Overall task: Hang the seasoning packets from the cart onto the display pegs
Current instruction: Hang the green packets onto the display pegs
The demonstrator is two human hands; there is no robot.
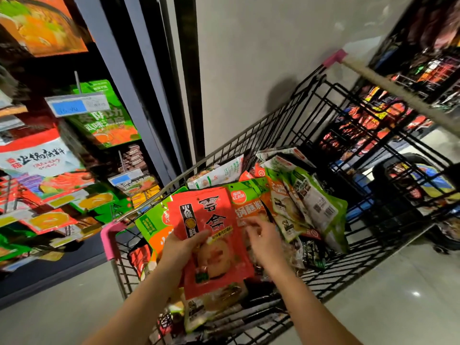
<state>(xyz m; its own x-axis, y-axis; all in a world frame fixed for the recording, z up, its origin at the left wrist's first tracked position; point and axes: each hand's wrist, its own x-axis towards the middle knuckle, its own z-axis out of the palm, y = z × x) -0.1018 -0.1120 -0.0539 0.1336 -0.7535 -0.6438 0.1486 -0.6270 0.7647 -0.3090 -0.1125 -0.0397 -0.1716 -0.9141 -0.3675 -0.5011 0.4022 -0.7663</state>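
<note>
My left hand point(183, 247) grips a red seasoning packet point(211, 235) with black characters, thumb on its front, above the black wire cart point(311, 135). My right hand point(263, 239) hovers just right of that packet over the heap, fingers loosely spread and blurred, touching an orange and green packet point(249, 207). The cart holds several more packets point(306, 195) in green, white and red. On the left, the display pegs point(77, 82) carry hanging packets, among them a green one point(107, 120) and a red and white one point(37, 160).
Price tags point(77, 105) hang at the peg tips. A dark shelf upright point(139, 95) stands between the display and a grey wall. The cart has pink corner caps point(110, 242) and a handle bar point(398, 90). More stocked shelves point(373, 120) lie behind the cart. Glossy floor surrounds it.
</note>
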